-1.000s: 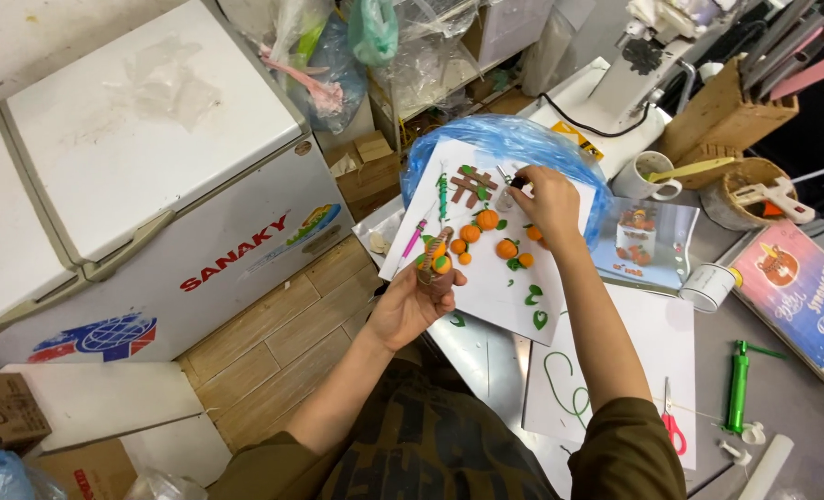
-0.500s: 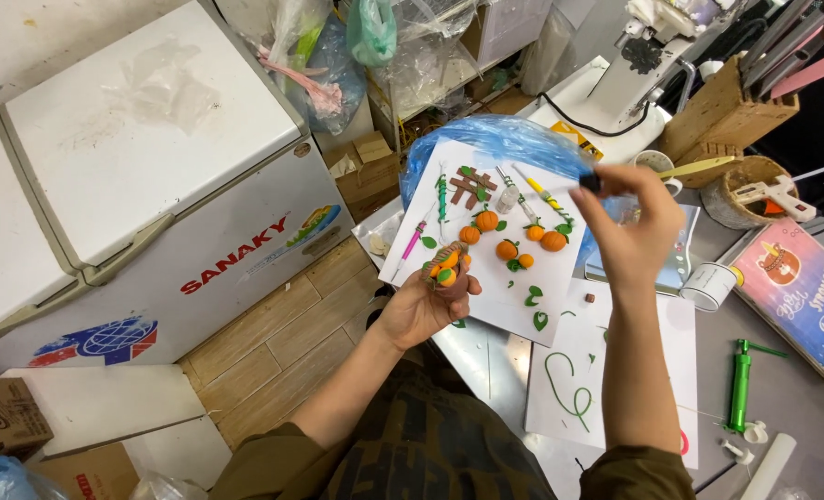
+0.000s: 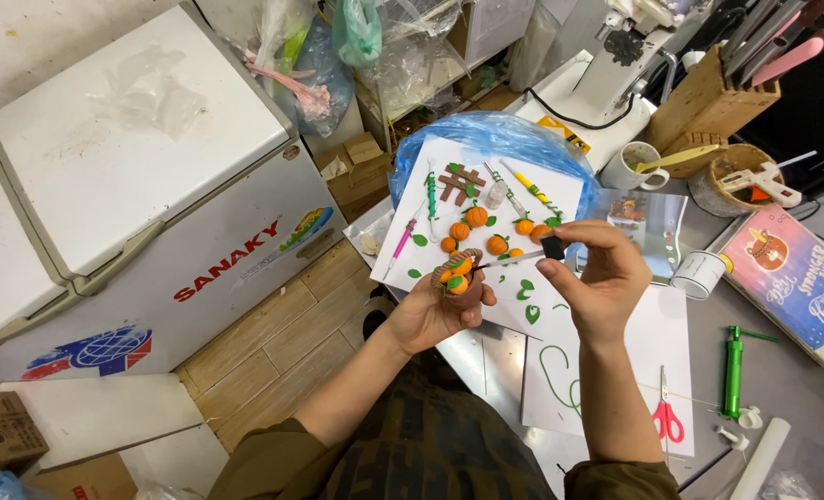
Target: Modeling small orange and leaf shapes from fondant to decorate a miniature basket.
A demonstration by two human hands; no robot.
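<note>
My left hand (image 3: 435, 310) is closed around a small clay piece (image 3: 455, 269) made of orange balls with green leaves and a brown strip. My right hand (image 3: 593, 273) pinches a thin brush with a black cap (image 3: 551, 247); its tip touches the clay piece. Both hands hover above a white sheet (image 3: 430, 208) that carries several orange clay pumpkins (image 3: 476, 217), green leaves, a brown clay fence (image 3: 460, 181) and a few modelling tools.
A white chest freezer (image 3: 116, 167) stands to the left. On the grey table lie red-handled scissors (image 3: 667, 421), a green tube tool (image 3: 732, 370), a white cup (image 3: 630, 171), a wicker basket (image 3: 731, 181), a wooden knife block (image 3: 708, 93) and a colourful book (image 3: 796, 273).
My right hand came away from the sheet's far side, then swung back left and down, bringing the brush tip to the clay piece in my left hand.
</note>
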